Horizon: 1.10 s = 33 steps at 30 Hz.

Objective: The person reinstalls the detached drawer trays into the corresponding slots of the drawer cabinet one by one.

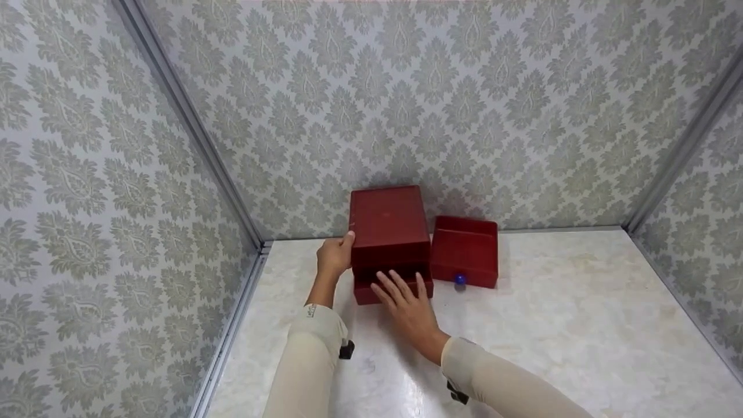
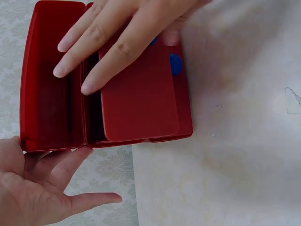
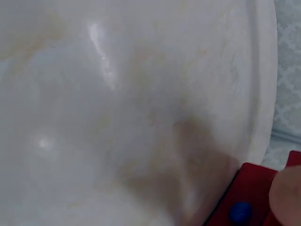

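Note:
A red box-shaped cabinet (image 1: pixel 388 217) stands near the back wall, its upper opening (image 2: pixel 54 75) without a drawer. From its lower opening a red drawer (image 2: pixel 141 108) sticks out a little. My right hand (image 1: pixel 411 310) lies with spread, straight fingers against the front of this drawer. My left hand (image 1: pixel 335 255) rests on the cabinet's left side, its fingers touching the side wall in the left wrist view. To the right of the cabinet, a second red drawer (image 1: pixel 464 247) with a blue knob (image 1: pixel 460 279) lies on the table.
The pale marbled table (image 1: pixel 545 342) is bordered by patterned walls (image 1: pixel 377 104) at the back and sides. Grey metal strips (image 1: pixel 191 116) run along the corners.

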Motion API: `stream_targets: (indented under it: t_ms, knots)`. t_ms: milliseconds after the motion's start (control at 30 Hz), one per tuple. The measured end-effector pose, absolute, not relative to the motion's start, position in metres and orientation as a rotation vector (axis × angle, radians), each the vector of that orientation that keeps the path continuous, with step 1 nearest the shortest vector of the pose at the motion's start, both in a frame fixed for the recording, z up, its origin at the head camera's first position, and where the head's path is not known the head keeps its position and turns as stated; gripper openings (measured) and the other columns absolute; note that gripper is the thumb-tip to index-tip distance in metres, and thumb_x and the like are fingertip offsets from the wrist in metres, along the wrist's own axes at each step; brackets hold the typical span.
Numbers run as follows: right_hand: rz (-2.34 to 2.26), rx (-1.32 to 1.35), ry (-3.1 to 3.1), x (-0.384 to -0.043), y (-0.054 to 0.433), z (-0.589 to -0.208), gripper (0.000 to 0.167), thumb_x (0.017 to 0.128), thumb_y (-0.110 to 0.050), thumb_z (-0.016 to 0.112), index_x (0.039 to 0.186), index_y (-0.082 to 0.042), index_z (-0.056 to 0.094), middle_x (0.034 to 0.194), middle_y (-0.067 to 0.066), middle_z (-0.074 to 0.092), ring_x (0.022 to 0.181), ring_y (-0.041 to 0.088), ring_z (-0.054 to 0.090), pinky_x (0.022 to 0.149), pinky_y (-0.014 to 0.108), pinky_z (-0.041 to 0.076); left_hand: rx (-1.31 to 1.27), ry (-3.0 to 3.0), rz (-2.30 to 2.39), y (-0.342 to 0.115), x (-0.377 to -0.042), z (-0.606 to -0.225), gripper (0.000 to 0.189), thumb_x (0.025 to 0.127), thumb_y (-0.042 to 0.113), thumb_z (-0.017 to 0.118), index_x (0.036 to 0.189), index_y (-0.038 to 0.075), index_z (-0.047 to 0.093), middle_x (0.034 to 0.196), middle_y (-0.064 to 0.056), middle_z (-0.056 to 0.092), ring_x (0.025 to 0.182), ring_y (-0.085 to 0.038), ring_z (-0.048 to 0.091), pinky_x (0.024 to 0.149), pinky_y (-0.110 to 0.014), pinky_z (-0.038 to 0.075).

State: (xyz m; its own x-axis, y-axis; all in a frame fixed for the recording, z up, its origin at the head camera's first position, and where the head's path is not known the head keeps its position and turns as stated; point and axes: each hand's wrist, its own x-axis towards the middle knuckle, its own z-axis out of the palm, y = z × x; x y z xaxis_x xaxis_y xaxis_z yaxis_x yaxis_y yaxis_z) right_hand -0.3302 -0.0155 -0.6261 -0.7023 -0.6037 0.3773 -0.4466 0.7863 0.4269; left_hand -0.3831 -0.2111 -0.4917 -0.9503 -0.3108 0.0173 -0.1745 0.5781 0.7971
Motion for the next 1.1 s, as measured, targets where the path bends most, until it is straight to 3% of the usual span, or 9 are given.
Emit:
stream_targets:
  t_ms: [167, 467, 667, 800, 967, 1100]
  knots:
    - [-0.361, 0.845, -2.484, -0.34, -0.012, -0.628, 0.076, 0.105, -0.043, 0.054, 0.165, -0.031, 0.01, 0.174, -0.003, 0.003, 0.16, 0.021, 0.011, 0.123, 0.063, 0.02, 0.428, -2.643, -1.351, -0.211, -0.383, -0.49, 0.057, 0.107, 0.047, 0.047, 0.083, 0.002, 0.072, 0.086, -0.018, 0.075, 0.065, -0.016, 0.063, 0.06, -0.028, 0.047]
    - [-0.306, 0.906, -2.571, -0.363, -0.013, -0.624, 0.083, 0.101, -0.041, 0.058, 0.164, -0.037, 0.004, 0.174, -0.002, -0.008, 0.161, 0.022, 0.003, 0.124, 0.065, 0.011, 0.447, -2.64, -1.348, -0.211, -0.383, -0.488, 0.052, 0.106, 0.045, 0.048, 0.089, 0.006, 0.078, 0.088, -0.016, 0.076, 0.069, -0.02, 0.068, 0.062, -0.028, 0.052]
    - [-0.313, 0.868, -2.654, -0.376, -0.016, -0.622, 0.091, 0.097, -0.053, 0.062, 0.162, -0.044, -0.001, 0.172, 0.0, -0.016, 0.161, 0.024, -0.005, 0.121, 0.072, 0.0, 0.442, -2.631, -1.395, -0.211, -0.383, -0.486, 0.049, 0.106, 0.044, 0.049, 0.094, 0.007, 0.079, 0.095, -0.016, 0.076, 0.081, -0.028, 0.073, 0.064, -0.029, 0.056]
    - [-0.383, 0.854, -2.688, -0.379, -0.017, -0.623, 0.093, 0.097, -0.059, 0.058, 0.16, -0.045, -0.01, 0.17, 0.001, -0.026, 0.16, 0.025, -0.014, 0.118, 0.074, -0.007, 0.44, -2.645, -1.377, -0.211, -0.384, -0.485, 0.05, 0.107, 0.044, 0.049, 0.089, 0.007, 0.077, 0.095, -0.014, 0.075, 0.076, -0.023, 0.069, 0.065, -0.029, 0.055]
    - [-0.443, 0.766, -2.648, -0.376, -0.02, -0.626, 0.089, 0.099, -0.056, 0.057, 0.161, -0.047, -0.006, 0.171, 0.0, -0.023, 0.16, 0.027, -0.009, 0.117, 0.076, -0.003, 0.423, -2.67, -1.332, -0.211, -0.385, -0.484, 0.053, 0.107, 0.044, 0.047, 0.083, 0.004, 0.073, 0.089, -0.015, 0.074, 0.068, -0.018, 0.063, 0.061, -0.028, 0.049]
    - [-0.413, 0.732, -2.635, -0.372, -0.021, -0.632, 0.084, 0.101, -0.049, 0.059, 0.162, -0.046, 0.0, 0.172, 0.0, -0.02, 0.16, 0.03, -0.006, 0.116, 0.078, 0.002, 0.436, -2.654, -1.361, -0.21, -0.385, -0.487, 0.05, 0.107, 0.044, 0.048, 0.092, 0.005, 0.076, 0.092, -0.015, 0.074, 0.073, -0.018, 0.066, 0.065, -0.029, 0.055]
